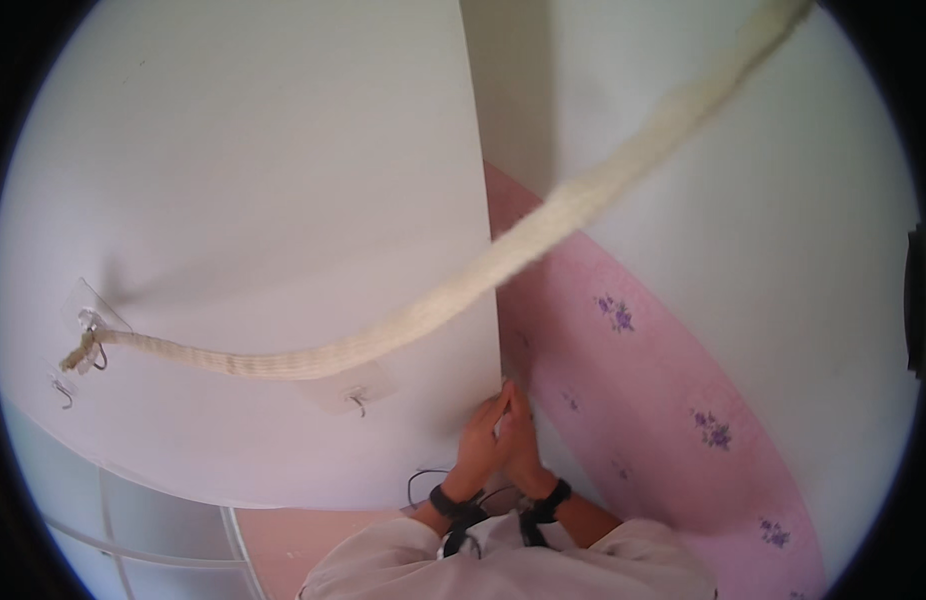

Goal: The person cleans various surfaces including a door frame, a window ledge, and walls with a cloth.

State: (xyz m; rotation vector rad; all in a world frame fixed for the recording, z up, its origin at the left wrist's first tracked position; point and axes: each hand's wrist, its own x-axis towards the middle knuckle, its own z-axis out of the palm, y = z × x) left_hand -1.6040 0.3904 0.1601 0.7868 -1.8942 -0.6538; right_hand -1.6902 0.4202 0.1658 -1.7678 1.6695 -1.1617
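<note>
My left hand (475,446) and my right hand (520,442) are close together at the lower centre, their fingertips meeting near the vertical edge of a white panel (298,150). Whether something small lies between the fingers cannot be seen. Each wrist wears a black strap. Above the hands a cream fabric band (433,304) hangs in a slack curve. Its left end is tied to a metal hook (99,352) on a clear adhesive plate, and the other end runs out at the top right.
Two more hooks, one at far left (63,394) and one nearer the middle (358,401), are on the white surface. Pink wall covering with purple flowers (658,390) curves along the right. A thin black cable (412,487) loops beside my left wrist. Pale framed panes (162,525) stand lower left.
</note>
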